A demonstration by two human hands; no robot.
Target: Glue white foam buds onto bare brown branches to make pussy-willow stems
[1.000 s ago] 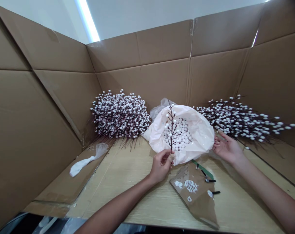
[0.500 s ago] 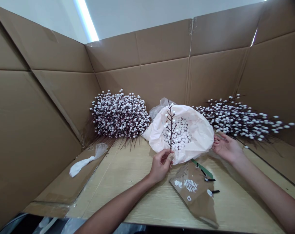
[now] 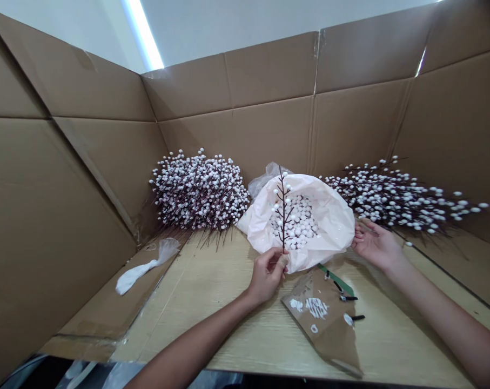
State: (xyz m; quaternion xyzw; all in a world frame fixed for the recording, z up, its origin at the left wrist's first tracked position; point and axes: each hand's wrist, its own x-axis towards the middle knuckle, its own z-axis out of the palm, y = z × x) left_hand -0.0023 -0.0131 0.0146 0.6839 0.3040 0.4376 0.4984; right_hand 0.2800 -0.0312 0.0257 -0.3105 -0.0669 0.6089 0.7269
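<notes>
My left hand (image 3: 269,273) pinches the lower end of a brown artificial berry branch (image 3: 284,216). The branch stands upright in front of a white plastic bag (image 3: 334,208), with a few white berries on its upper twigs and bare twigs lower down. Inside the bag lies a heap of loose white berries (image 3: 303,224). At the bag's right rim is my right hand (image 3: 376,246), its fingers curled against the edge and gripping it; the fingertips are partly hidden.
Finished-looking bunches of white-berried branches lie at left (image 3: 200,189) and right (image 3: 398,197). A cardboard piece (image 3: 326,329) with white smears and small black sticks rests in front of the bag. A white-filled clear plastic bag (image 3: 141,273) lies at left. Cardboard walls (image 3: 269,129) enclose the table.
</notes>
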